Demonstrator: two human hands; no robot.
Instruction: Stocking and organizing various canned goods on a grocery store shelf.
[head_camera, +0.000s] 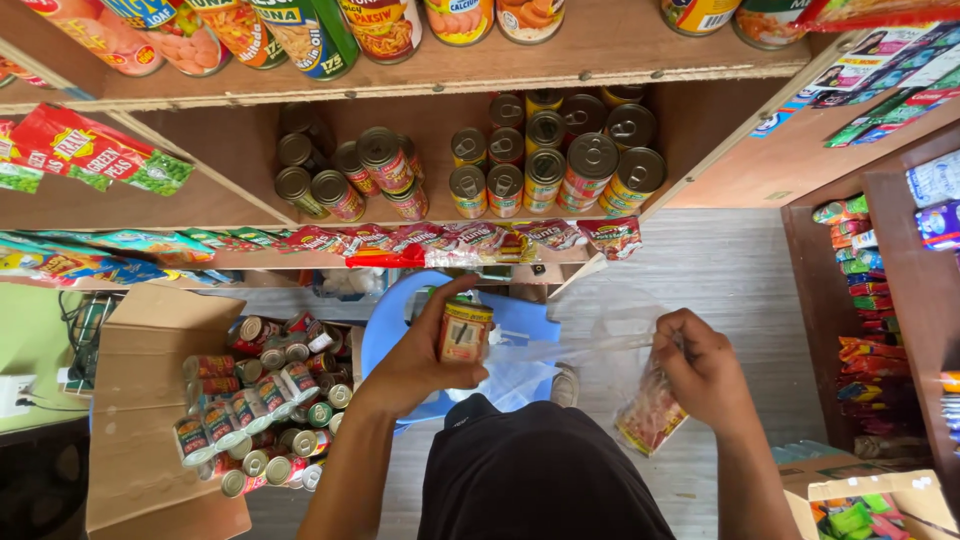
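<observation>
Dark cloth over the person's lap (540, 480) fills the near edge, with both forearms reaching out from it. Just beyond, the left hand (420, 355) is wrapped around a small tin can (465, 332) with a yellow and red label, held upright above a blue plastic stool (385, 330). To the right, the right hand (700, 365) is clenched on the top of a clear plastic bag (600, 350), pinching it shut; a red and white packet (650, 415) hangs inside the bag below the fist. On the floor at near left, an open cardboard box (130, 400) holds many cans (260, 400) lying on their sides. Farther off, a wooden shelf (600, 45) carries upright cans (545, 150) seen from above, and a strip of red sachets (480, 240) hangs along its front edge. At far right, another rack (890, 250) shows hanging snack packets (865, 330).
</observation>
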